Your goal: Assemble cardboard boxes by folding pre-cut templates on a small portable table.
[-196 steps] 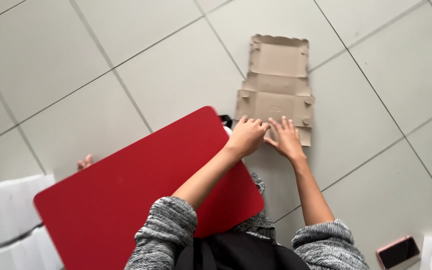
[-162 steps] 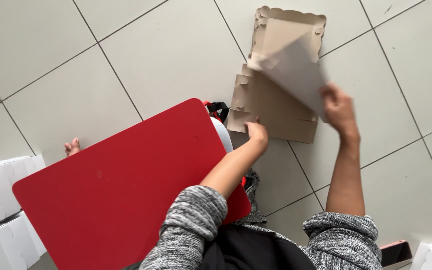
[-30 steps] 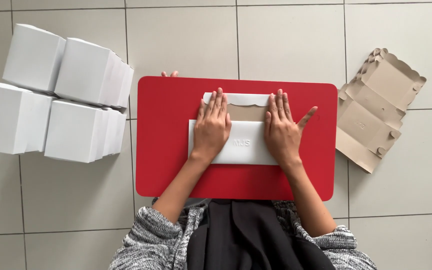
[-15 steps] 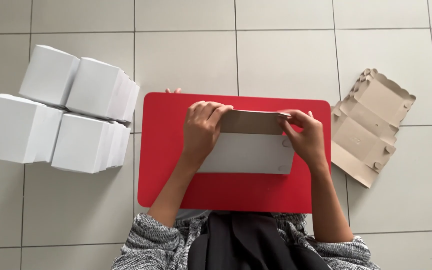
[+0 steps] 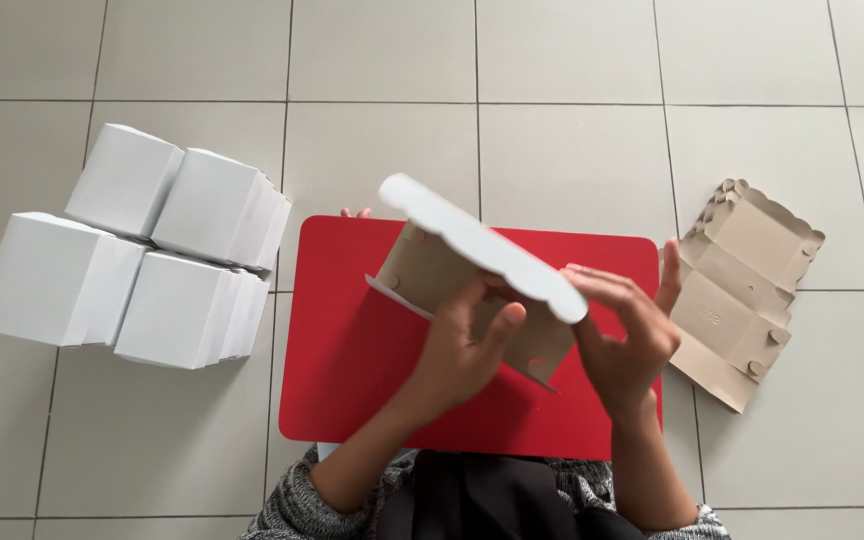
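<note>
Cardboard box blank (image 5: 472,275), white outside and brown inside, is held lifted over the red board (image 5: 352,350) at frame centre. It is gripped by left hand (image 5: 462,350) and right hand (image 5: 622,335). Folding judged underway; side flaps want raising next. Finished white boxes (image 5: 132,250) stacked upper left.

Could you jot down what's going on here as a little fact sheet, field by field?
Left hand: grips a part-folded cardboard box blank, white outside, brown inside
Right hand: holds the blank's right end
Work surface: red board on a tiled floor
To the left: folded white boxes, grouped together
To the right: flat brown blanks, unfolded
</note>
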